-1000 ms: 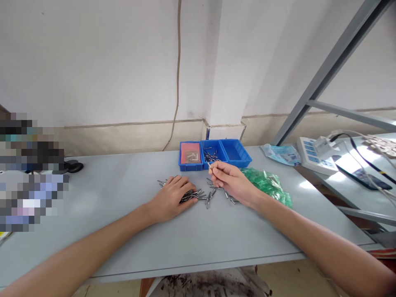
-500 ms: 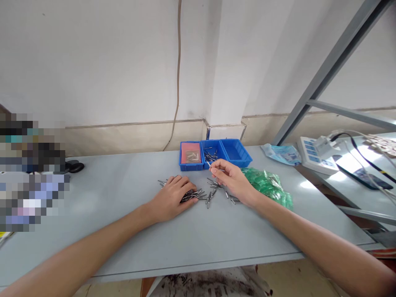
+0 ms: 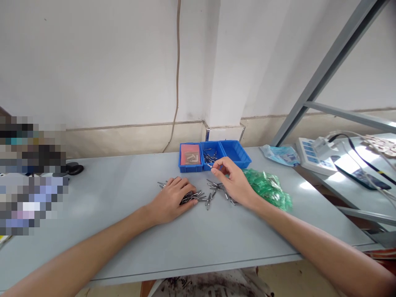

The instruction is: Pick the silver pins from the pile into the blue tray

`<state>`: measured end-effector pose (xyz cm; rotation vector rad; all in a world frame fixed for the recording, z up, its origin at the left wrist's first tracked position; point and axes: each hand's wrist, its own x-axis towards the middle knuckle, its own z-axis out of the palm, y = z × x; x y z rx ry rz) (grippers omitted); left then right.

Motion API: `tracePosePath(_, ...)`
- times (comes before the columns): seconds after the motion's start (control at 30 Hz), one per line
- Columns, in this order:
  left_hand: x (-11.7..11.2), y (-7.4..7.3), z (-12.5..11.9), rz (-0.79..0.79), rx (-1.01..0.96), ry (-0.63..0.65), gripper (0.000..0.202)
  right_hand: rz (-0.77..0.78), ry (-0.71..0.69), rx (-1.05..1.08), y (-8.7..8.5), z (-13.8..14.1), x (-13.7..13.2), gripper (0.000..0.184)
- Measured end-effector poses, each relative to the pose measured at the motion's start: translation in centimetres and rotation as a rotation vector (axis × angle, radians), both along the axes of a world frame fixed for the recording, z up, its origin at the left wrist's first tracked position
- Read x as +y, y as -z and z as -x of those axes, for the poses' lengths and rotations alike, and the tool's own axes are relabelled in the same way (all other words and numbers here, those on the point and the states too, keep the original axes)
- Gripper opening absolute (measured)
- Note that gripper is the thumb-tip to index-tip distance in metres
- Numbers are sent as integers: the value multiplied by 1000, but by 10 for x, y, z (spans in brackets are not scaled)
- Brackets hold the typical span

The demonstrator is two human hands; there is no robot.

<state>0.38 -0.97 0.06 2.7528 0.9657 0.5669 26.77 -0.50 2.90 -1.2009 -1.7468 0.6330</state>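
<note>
A heap of small metal pins [image 3: 208,194] lies on the grey table [image 3: 201,235]. My left hand [image 3: 173,199] rests palm down on the left part of the heap, fingers curled over some pins. My right hand [image 3: 232,180] is raised just in front of the middle blue bin [image 3: 211,154] and pinches one thin metal pin [image 3: 213,166] between thumb and fingers, its tip at the bin's front rim. That bin holds several pins. The left bin [image 3: 190,156] has a pink lining with a few pale parts, and the right bin [image 3: 235,151] looks bare.
A crumpled green plastic bag [image 3: 268,188] lies right of my right hand. Further right are a pale blue packet [image 3: 280,153], a white power strip [image 3: 314,155] with cables, and a grey metal frame [image 3: 321,78]. A black object [image 3: 73,168] sits at the far left.
My right hand has moved forward and slightly down with the pin, from above the heap to the middle bin's front edge. My left hand has stayed on the heap.
</note>
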Motion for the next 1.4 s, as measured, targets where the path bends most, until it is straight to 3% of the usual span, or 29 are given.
tracePosePath(0.5,0,4,0,-44,-24,-9,20,44,26,-137,9,-4,5,13)
tracePosePath(1.17,0,2,-1,-6,-25,-10,19,-8,42,-4,2,-3,6,15)
tracePosePath(1.4,1,2,-1,5,-20,-10,18,131,-2,124,7,-6,11,26)
